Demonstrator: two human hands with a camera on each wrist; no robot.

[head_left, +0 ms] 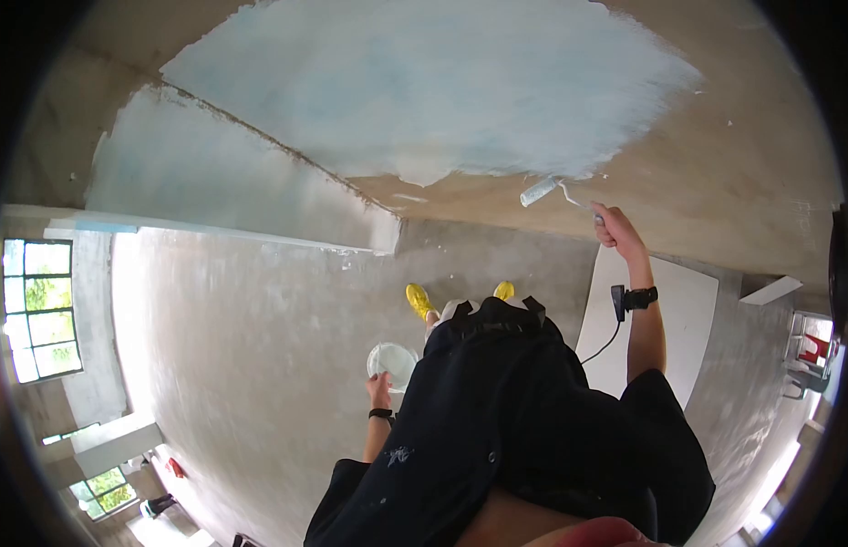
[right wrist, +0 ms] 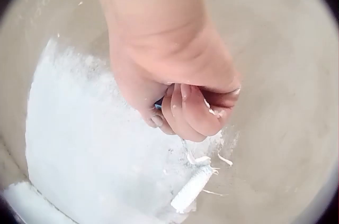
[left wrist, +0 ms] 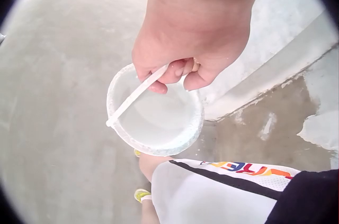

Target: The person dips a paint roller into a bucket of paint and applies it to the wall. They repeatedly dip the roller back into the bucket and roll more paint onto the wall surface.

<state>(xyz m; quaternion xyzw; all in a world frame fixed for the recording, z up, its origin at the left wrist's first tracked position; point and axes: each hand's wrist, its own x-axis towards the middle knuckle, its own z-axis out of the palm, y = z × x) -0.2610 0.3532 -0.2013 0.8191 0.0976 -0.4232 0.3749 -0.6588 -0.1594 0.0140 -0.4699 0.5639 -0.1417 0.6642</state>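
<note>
The right hand (head_left: pixel 618 230) grips the handle of a paint roller (head_left: pixel 538 191), held near the lower edge of the white paint patch (head_left: pixel 442 87) on the wall. In the right wrist view, the fingers of the right hand (right wrist: pixel 177 86) curl round the handle, mostly hidden, and the roller (right wrist: pixel 192 188) is coated white. Low at the person's side, the left hand (head_left: pixel 379 390) holds a bucket (head_left: pixel 394 351). The left wrist view has the left hand (left wrist: pixel 190 49) curled round the white bail (left wrist: pixel 135 97) of the bucket (left wrist: pixel 198 129), which holds pale liquid.
A white board (head_left: pixel 643 319) lies on the floor at the right, with a small pale piece (head_left: pixel 772 291) beyond it. A painted ledge (head_left: pixel 260 196) juts from the wall at the left. Yellow shoes (head_left: pixel 418 299) stand below. Windows (head_left: pixel 43 310) are at far left, red and grey chairs at far right.
</note>
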